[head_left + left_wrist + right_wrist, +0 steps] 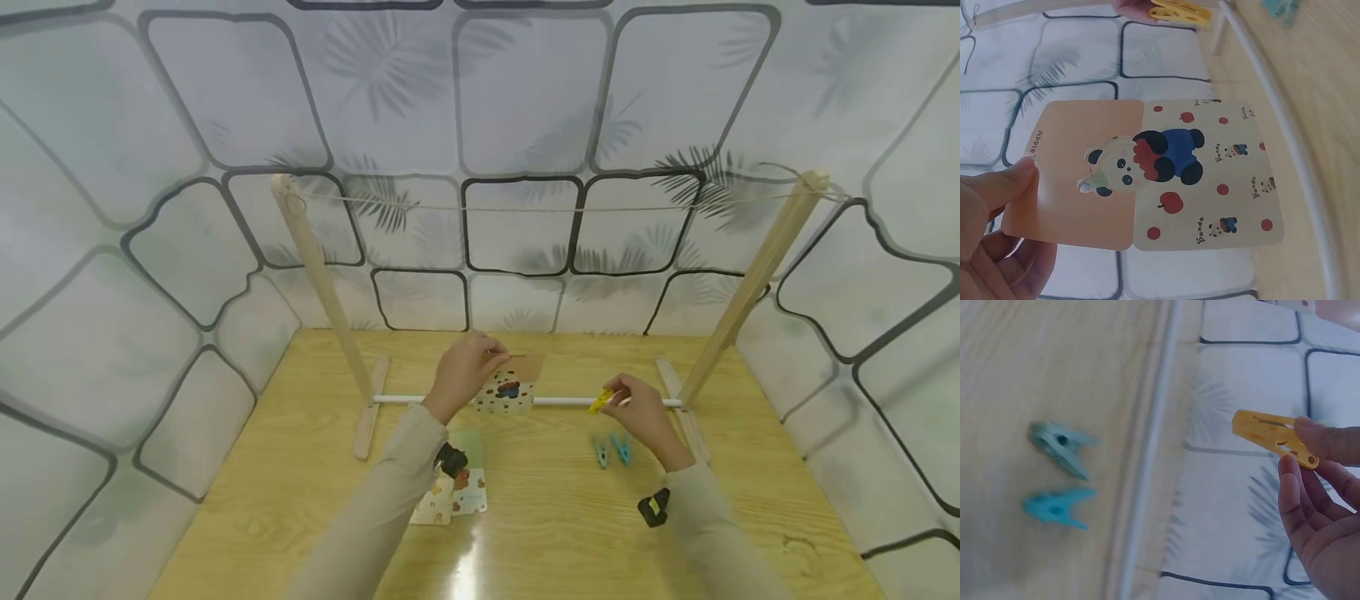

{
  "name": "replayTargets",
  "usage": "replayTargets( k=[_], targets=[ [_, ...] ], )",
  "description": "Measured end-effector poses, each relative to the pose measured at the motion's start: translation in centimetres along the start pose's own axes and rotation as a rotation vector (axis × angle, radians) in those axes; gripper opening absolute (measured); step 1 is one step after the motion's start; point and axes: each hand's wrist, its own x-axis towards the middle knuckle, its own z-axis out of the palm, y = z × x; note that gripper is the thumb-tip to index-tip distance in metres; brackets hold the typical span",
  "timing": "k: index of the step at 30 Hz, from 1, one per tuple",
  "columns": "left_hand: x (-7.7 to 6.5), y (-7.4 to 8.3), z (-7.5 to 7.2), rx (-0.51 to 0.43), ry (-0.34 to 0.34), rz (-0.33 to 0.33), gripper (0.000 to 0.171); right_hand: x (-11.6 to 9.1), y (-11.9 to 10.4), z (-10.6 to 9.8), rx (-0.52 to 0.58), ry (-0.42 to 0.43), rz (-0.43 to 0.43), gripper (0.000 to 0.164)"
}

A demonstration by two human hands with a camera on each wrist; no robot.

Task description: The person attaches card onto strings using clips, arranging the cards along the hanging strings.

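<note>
Between thumb and fingers, my left hand (467,371) pinches one edge of a card (1085,181) printed with a panda, part peach and part cream with red dots. The card is held up near the white rod (564,402) of a wooden stand. Over to the right, my right hand (637,408) pinches a yellow clothespin (1269,434) by its handle end, its other end pointing away from the fingers. Below that hand, a green clothespin (1063,447) and a blue clothespin (1057,506) lie on the table.
Two wooden posts, left (322,283) and right (757,283), carry a thin string (525,209) strung between their tops. More printed cards (470,493) lie on the wooden table (555,533), partly behind the left forearm. Patterned cloth (517,100) surrounds the back and sides.
</note>
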Motion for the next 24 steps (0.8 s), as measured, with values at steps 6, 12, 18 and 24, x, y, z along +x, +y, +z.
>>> replayTargets(
  k=[6,12,18,24],
  targets=[
    [2.2,2.2,-0.9,-0.049,0.047,0.061,0.021,0.6,-1.6,-4.7,-0.096,0.105,-0.104,0.021],
    [3.9,4.1,-1.6,-0.077,0.087,0.075,0.02,0.9,-4.4,-9.4,-0.072,0.194,-0.2,0.017],
    [5.3,6.2,-2.6,-0.097,0.14,0.099,0.02,1.0,-7.3,-13.7,-0.13,0.314,-0.315,0.017],
    [7.0,7.9,-3.3,-0.098,0.181,0.096,0.022,1.2,-10.2,-17.5,-0.054,0.411,-0.413,0.018]
  ],
)
